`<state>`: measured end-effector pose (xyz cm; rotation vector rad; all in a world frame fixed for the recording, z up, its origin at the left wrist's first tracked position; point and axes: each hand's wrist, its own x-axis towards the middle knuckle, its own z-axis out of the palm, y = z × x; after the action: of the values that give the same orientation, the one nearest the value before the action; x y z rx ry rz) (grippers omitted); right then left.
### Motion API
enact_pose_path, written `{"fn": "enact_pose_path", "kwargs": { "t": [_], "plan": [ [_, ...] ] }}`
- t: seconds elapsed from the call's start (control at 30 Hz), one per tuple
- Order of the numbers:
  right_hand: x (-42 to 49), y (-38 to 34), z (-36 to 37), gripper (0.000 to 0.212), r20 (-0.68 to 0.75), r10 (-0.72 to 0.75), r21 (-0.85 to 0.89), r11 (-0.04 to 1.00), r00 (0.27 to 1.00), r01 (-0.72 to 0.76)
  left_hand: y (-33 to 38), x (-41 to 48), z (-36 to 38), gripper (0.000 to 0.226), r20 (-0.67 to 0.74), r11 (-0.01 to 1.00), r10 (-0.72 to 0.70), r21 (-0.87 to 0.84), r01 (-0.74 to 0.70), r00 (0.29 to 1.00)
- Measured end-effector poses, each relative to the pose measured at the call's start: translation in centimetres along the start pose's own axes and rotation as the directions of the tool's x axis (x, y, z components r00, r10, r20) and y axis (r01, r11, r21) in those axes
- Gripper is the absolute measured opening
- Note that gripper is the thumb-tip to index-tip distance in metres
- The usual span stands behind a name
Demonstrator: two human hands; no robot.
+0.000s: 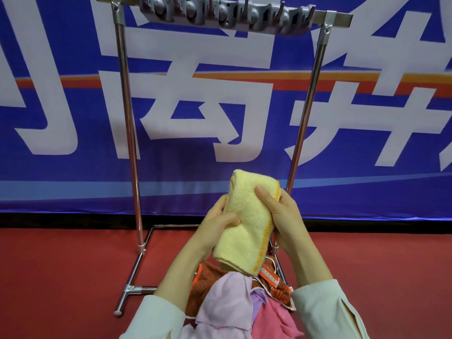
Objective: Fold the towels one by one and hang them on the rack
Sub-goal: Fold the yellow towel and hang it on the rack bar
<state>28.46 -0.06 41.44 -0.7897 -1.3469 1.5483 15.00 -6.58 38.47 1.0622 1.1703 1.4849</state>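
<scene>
Yellow terry towel [247, 221]: folded narrow, gripped by left hand [217, 223] and right hand [281, 214] to keep the fold. Steel rack [127, 118]: bare behind, awaiting hanging. Unfolded towels [234, 299]: heaped below.

On my feed, a folded pale-yellow terry towel with an orange edge stripe [247, 228] is held up at the centre. The left hand [215, 226] grips its 9 o'clock side with the thumb across the front. The right hand [283, 216] wraps the striped 3 o'clock edge. At 6 o'clock I see a heap: a rust-orange towel [203, 280], a lilac cloth [225, 299] and a pink cloth [271, 321]. Behind stands a chrome tube rack [126, 106] on the red floor [61, 277]. A grey hook strip [220, 13] sits at 12 o'clock, before a blue banner with white characters [183, 172].
</scene>
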Motion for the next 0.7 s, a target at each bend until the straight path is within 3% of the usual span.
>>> {"fn": "enact_pose_path", "kwargs": {
  "t": [0.1,0.2,0.27,0.33,0.53,0.7],
  "plan": [
    [0.0,0.1,0.2,0.016,-0.079,-0.142,-0.109,0.985,0.987,0.133,0.0,-0.1,0.1,0.051,0.007,0.999,-0.004,0.033,0.003,1.0],
    [-0.1,-0.1,0.5,0.01,-0.085,-0.224,-0.11,0.971,0.971,0.214,-0.1,-0.2,0.3,0.05,0.033,0.999,0.019,-0.027,-0.018,0.999],
    [-0.2,-0.2,0.6,0.012,-0.069,-0.241,-0.088,0.968,0.968,0.235,0.3,-0.1,0.8,0.055,0.014,0.99,0.03,-0.136,-0.028,0.999],
    [-0.3,-0.1,0.7,0.014,-0.04,-0.251,-0.096,0.964,0.967,0.246,1.0,0.0,1.3,0.055,-0.104,0.978,0.032,-0.202,-0.052,0.994],
    [-0.2,0.4,0.9,0.02,-0.009,-0.179,-0.115,0.978,0.984,0.176,1.2,0.3,1.9,0.027,-0.324,0.98,0.151,-0.074,-0.184,0.934],
    [0.0,0.4,0.9,0.046,-0.184,-0.182,-0.425,0.901,0.966,0.089,0.5,0.6,1.5,0.014,-0.363,0.972,0.234,0.049,-0.232,0.902]
  ]
}}
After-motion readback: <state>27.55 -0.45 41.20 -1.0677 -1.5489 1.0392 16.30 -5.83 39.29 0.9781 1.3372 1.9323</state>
